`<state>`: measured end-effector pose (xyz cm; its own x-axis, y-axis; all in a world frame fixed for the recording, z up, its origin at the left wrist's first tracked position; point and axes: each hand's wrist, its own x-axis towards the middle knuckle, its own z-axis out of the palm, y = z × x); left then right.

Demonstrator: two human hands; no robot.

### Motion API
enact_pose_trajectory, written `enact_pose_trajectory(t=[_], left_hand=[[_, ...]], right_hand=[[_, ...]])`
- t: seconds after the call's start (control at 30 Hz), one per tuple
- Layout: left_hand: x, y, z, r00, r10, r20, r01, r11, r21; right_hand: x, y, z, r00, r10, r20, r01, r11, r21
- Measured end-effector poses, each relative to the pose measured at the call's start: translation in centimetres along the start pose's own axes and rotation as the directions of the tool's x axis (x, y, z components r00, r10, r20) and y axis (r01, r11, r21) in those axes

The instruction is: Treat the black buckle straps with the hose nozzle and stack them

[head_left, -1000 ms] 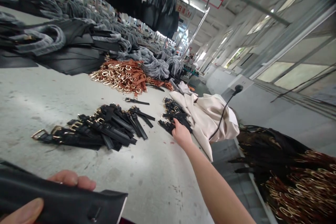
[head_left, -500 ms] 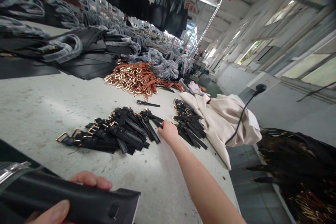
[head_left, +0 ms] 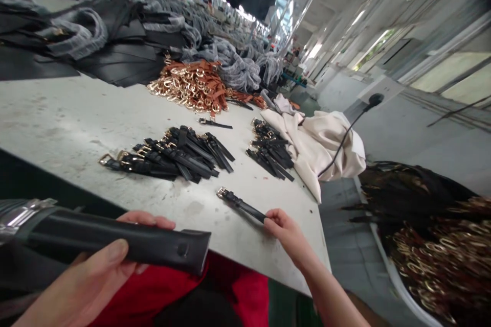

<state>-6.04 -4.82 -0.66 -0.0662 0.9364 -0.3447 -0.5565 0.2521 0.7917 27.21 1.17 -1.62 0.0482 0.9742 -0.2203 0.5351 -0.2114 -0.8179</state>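
Two fingertips of the right hand (head_left: 288,231) pinch the near end of a small black strap (head_left: 241,205), thumb and forefinger closed on it and the other fingers curled loosely. The strap lies flat on the table (head_left: 57,122) close to its near edge, running away to the left with its metal buckle at the far end. The left hand (head_left: 86,278) is wrapped around a long black leather piece (head_left: 126,242), thumb on top and fingers showing behind it. The piece is held level above a red garment (head_left: 172,286), and its squared end covers part of the table's near edge. A shiny metal fitting (head_left: 19,213) sits at the piece's left end. Beyond the strap lies a big heap of black straps (head_left: 172,156) with gold buckles, and to its right, apart from it, a smaller heap of black straps (head_left: 270,150). A lone strap (head_left: 215,123) lies farther back, then a pile of brown straps (head_left: 192,84). A cream cloth (head_left: 322,145) touches the smaller heap and hangs over the table's right edge, with a black cable (head_left: 345,138) trailing across it. Grey wrapped bundles (head_left: 230,61) and flat black leather sheets (head_left: 115,56) crowd the far side of the table. Off the table at the right, a bin of buckled straps (head_left: 433,255) stands on the floor.
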Motion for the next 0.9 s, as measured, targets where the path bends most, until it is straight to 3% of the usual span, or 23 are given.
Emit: enact_pose_trajectory(t=[0.13, 0.23, 0.4, 0.5, 0.67, 0.77, 0.9], left_hand=[[-0.7, 0.5, 2.7, 0.997, -0.063, -0.04, 0.066, 0.995, 0.073], [-1.3, 0.7, 4.5, 0.999, -0.035, -0.03, 0.037, 0.994, 0.103], [0.1, -0.1, 7.0, 0.991, -0.047, 0.129, 0.025, 0.986, 0.167], [1.9, -2.0, 9.7, 0.965, -0.071, 0.253, 0.014, 0.975, 0.22], [4.1, -5.5, 14.5, 0.953, 0.002, 0.303, -0.093, 0.953, 0.288], [4.7, -5.6, 15.1, 0.945, -0.018, 0.326, -0.096, 0.939, 0.329], [4.9, -4.7, 14.9, 0.971, -0.005, 0.241, -0.079, 0.937, 0.341]], right_hand=[[-2.1, 2.2, 0.6, 0.981, -0.174, -0.085, 0.131, 0.92, -0.368], [-2.8, 2.9, 0.3, 0.95, -0.284, -0.134, 0.186, 0.852, -0.49], [-3.5, 4.2, 0.0, 0.941, -0.318, -0.112, 0.218, 0.828, -0.516], [-3.5, 4.4, 0.3, 0.947, -0.29, -0.137, 0.188, 0.847, -0.498], [-3.2, 3.8, 0.8, 0.952, -0.263, -0.16, 0.155, 0.858, -0.49], [-3.2, 3.6, 0.9, 0.951, -0.259, -0.171, 0.149, 0.865, -0.479], [-3.2, 3.6, 0.9, 0.948, -0.267, -0.175, 0.159, 0.871, -0.465]])
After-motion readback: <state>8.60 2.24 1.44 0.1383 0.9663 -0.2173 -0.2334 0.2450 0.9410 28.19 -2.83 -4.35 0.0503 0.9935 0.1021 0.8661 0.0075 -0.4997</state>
